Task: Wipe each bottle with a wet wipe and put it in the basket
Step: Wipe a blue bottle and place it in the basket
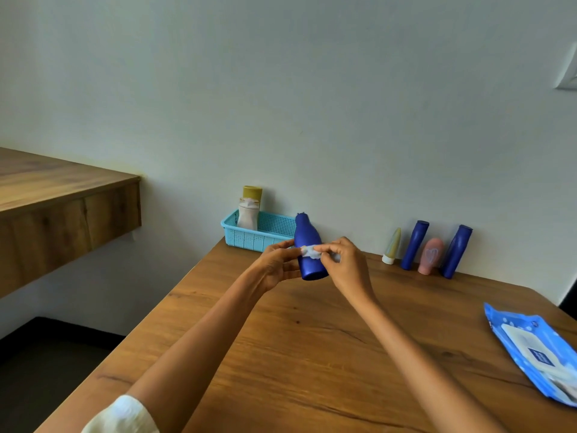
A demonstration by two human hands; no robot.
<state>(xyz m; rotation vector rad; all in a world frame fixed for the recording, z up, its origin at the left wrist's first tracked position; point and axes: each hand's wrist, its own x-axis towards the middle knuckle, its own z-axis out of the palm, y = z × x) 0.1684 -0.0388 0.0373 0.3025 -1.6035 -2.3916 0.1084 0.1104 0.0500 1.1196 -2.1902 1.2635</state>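
Left hand [278, 264] grips bottle [309, 248] from its left, held above table [281, 339]; long axis near-upright, cap up. Right fingers [324, 250] pinch wipe [309, 252] against it. Basket [249, 237] behind-left, nearer left hand.

bottle [309, 248] deep blue | wipe [310, 252] white | basket [262, 234] light blue mesh | worktop [312, 339] brown woodgrain | tube [431, 256] pink, heart drawn | pack [537, 348] blue, white flap | wall [312, 104] pale grey
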